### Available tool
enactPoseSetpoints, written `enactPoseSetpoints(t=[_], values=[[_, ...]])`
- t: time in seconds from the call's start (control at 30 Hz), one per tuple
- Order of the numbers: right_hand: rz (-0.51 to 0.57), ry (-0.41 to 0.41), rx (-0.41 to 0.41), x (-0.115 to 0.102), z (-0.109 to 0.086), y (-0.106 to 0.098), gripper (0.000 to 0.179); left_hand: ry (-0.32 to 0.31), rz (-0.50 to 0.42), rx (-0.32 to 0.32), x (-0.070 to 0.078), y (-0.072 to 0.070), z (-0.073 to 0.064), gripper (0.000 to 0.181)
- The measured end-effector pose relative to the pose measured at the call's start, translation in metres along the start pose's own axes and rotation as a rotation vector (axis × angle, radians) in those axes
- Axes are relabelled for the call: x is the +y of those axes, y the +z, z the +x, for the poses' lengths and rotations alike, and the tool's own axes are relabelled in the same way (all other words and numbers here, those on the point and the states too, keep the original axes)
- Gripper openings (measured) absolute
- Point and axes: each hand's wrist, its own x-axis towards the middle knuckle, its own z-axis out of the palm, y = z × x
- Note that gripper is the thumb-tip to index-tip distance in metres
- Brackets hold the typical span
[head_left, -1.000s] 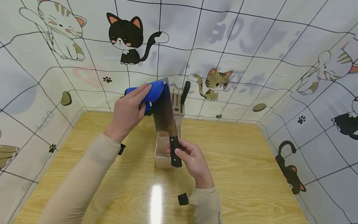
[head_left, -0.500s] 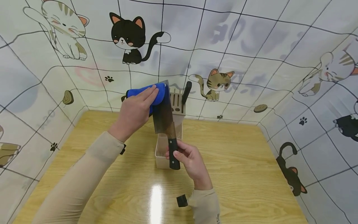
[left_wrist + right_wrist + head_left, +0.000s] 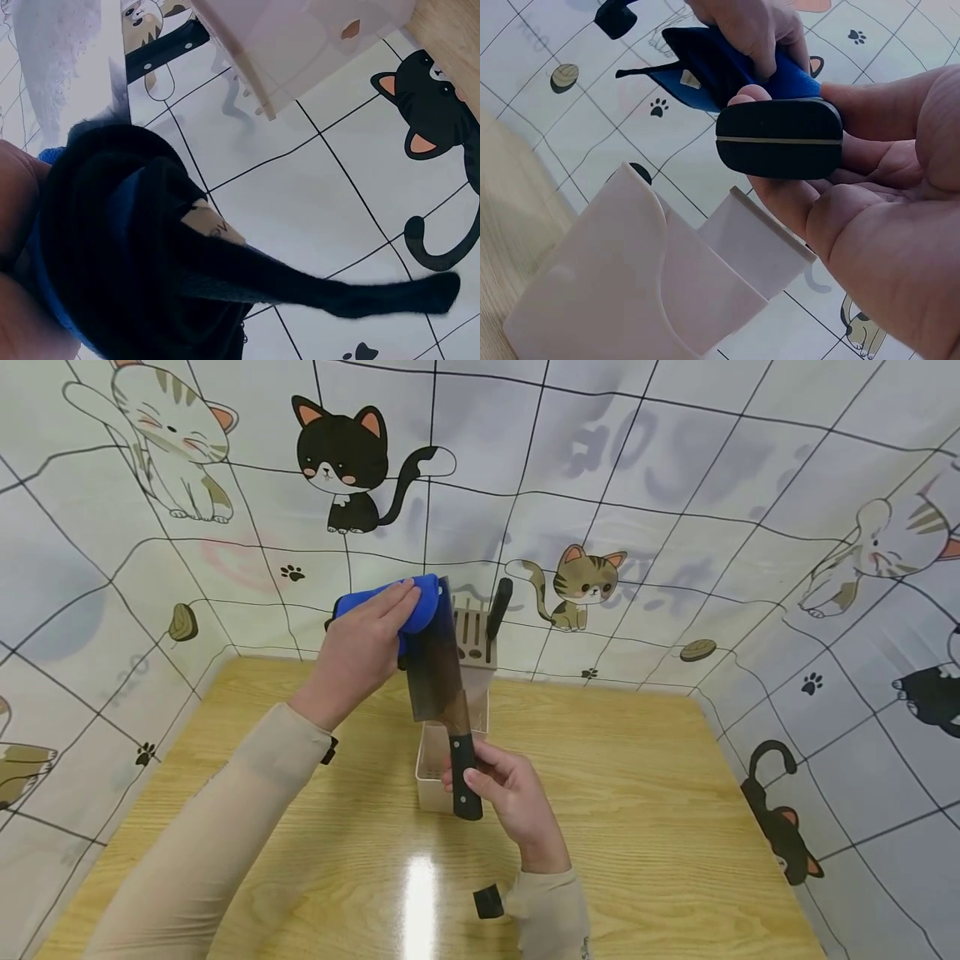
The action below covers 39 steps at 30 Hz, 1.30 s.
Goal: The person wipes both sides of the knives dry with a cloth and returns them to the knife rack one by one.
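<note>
A cleaver with a broad grey blade and a black riveted handle is held up over the table, blade tip pointing away. My right hand grips its handle, thumb on top; the right wrist view shows the handle's butt end between fingers and thumb. A blue cloth with dark edging is folded over the blade's far end. My left hand holds this cloth against the blade, its fingers lying along it. In the left wrist view the cloth's dark side hangs loose and hides much of the hand.
Below the cleaver stands a pale knife holder with a slotted top. A second black-handled tool sticks up from its slots. The wooden table ends at a cat-printed cloth backdrop behind and at both sides.
The cleaver has tilted slightly and its handle has come a little nearer. My left hand slid the cloth a short way along the blade's far end, with small shifts back and forth.
</note>
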Motion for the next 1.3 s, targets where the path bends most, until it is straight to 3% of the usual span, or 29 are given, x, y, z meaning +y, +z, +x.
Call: enactPoseSetpoints(t=[0.4, 0.83, 1.03, 1.3], values=[[-0.019, -0.011, 0.014, -0.002, 0.001, 0.003, 0.035, 0.057, -0.012, -0.073, 0.011, -0.005, 0.002, 0.047], [-0.035, 0.015, 0.018, -0.005, 0.000, 0.005, 0.034, -0.010, 0.005, -0.086, 0.002, -0.009, 0.013, 0.049], [-0.010, -0.002, 0.031, -0.004, 0.002, 0.008, 0.037, 0.019, 0.021, -0.107, 0.010, -0.006, 0.009, 0.047], [-0.041, 0.034, 0.074, -0.006, 0.005, 0.009, 0.031, 0.066, 0.012, -0.129, 0.022, 0.002, -0.003, 0.047]])
